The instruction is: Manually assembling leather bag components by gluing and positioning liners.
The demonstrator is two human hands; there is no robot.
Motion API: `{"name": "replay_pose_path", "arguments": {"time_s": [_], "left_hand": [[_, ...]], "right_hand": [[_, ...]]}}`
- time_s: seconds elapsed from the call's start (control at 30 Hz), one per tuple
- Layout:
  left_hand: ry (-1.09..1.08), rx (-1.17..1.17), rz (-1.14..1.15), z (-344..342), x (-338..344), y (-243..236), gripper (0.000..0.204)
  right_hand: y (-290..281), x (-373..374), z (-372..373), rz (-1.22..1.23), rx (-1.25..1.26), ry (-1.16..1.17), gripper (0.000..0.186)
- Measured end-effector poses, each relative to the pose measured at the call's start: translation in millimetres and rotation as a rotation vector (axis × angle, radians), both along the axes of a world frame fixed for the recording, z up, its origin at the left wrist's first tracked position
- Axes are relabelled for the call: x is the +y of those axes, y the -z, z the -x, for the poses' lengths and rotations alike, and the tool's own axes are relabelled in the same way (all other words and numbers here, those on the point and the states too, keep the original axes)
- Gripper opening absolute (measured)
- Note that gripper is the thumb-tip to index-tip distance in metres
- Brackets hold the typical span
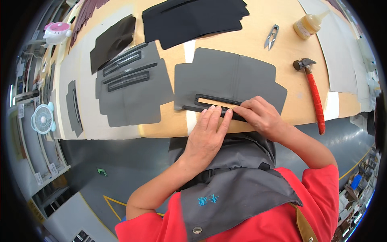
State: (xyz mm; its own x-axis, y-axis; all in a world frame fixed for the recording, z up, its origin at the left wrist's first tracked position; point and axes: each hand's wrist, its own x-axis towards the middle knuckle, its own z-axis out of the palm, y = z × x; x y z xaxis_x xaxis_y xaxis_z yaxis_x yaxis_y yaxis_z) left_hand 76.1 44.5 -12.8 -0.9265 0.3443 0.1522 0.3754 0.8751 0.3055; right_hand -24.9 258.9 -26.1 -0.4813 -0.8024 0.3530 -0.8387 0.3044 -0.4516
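Observation:
A grey leather-like panel (227, 76) lies flat near the table's front edge, with a long slot cut through it and dark edging around the slot. Along its near side runs a narrow black strip (192, 108). My left hand (207, 135) rests on this strip, fingers stretched out and pressing down. Just to the right, my right hand (264, 119) has its fingers bent together in a pinch at the strip by the slot; the fingertips partly hide what they grip.
Left of my work lies another grey panel (135, 101) with black-edged slots. Dark sheets (193, 22) lie beyond. On the right are a hammer with a red handle (314, 97), thread snips (272, 38) and a glue bottle (307, 27). A small fan (43, 118) stands at far left.

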Motion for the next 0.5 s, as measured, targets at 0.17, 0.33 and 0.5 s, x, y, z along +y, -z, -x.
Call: {"name": "replay_pose_path", "arguments": {"time_s": [0.17,0.33,0.5], "left_hand": [[-0.002,0.033,0.004,-1.6,3.0,3.9,0.061],[-0.023,0.005,0.000,-2.1,5.5,2.4,0.061],[-0.031,0.031,0.026,-2.6,8.8,4.9,0.060]], "right_hand": [[-1.7,7.5,1.2,0.008,-0.022,-0.036,0.039],[-0.4,7.8,3.2,0.018,0.061,-0.100,0.039],[-0.1,13.4,1.1,0.015,-0.035,-0.037,0.042]]}}
